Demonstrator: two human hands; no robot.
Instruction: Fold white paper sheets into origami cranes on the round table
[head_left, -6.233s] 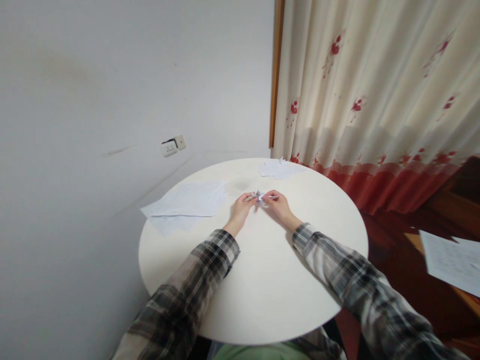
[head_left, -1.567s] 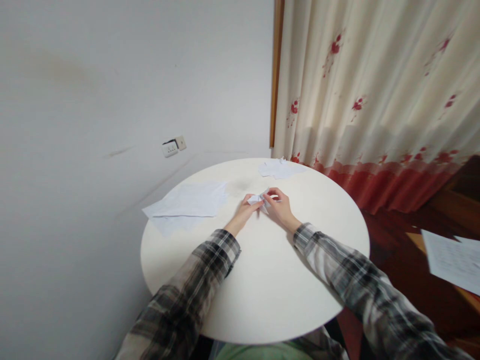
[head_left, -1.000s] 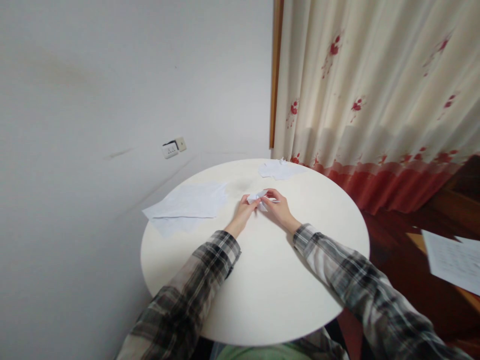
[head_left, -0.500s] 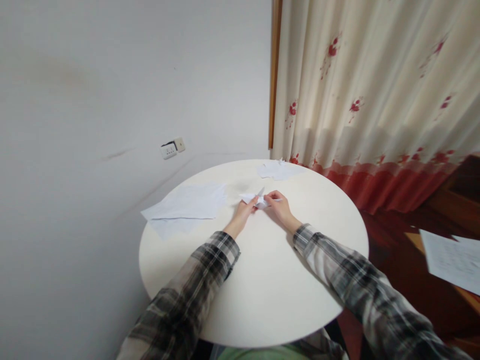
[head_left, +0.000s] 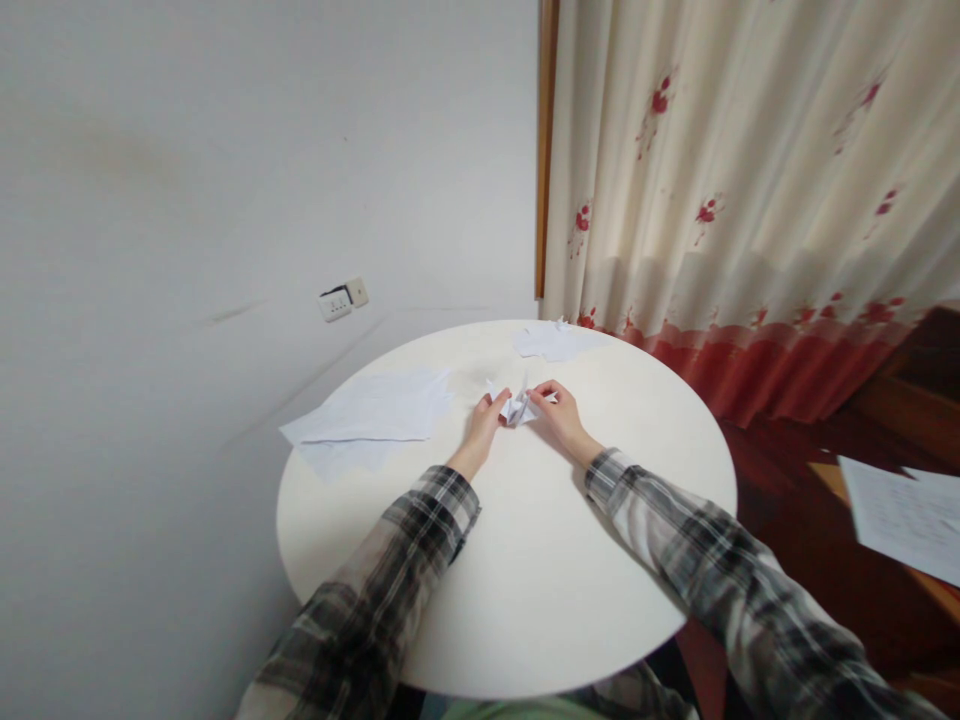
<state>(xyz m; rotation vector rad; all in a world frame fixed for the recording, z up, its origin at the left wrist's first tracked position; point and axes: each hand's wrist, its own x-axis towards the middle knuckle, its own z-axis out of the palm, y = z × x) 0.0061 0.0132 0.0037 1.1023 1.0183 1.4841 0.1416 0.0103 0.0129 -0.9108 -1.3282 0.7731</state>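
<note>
A small piece of folded white paper (head_left: 517,408) with several pointed flaps is held between my two hands, over the far half of the round white table (head_left: 540,560). My left hand (head_left: 484,426) pinches its left side between thumb and fingers. On the other side, my right hand (head_left: 559,408) grips the paper's right part with thumb and forefinger. One narrow flap stands up near the middle. Fingers cover part of the folds, so the exact shape is hard to make out.
A stack of white paper sheets (head_left: 367,408) lies at the table's left. More white paper (head_left: 551,341), with a small folded piece on top, is at the far edge. A wall with a socket (head_left: 335,305) is behind; a curtain (head_left: 697,200) hangs to the right. Written sheets (head_left: 900,515) lie lower right.
The folded paper has turned and shifted shape a little between my fingers, its left flap now tilting upward. Both hands stay in nearly the same place.
</note>
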